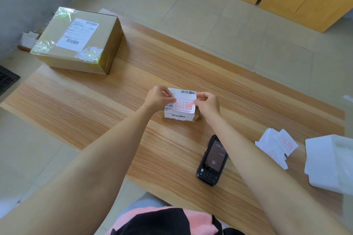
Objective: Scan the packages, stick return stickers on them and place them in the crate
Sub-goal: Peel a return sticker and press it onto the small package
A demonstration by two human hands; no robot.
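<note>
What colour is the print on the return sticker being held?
Red characters in a red frame on the white return sticker; head view.

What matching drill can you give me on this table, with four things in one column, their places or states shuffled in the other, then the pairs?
Things
1. return sticker
2. handheld scanner
3. large package
4. spare stickers

Places or states
A. far left end of the table, no hand on it
B. lying flat, screen lit
C. pinched by the left hand and right hand over the small package
D. loose pile on the right, beside the white foam piece

Pairs: 1-C, 2-B, 3-A, 4-D
</note>
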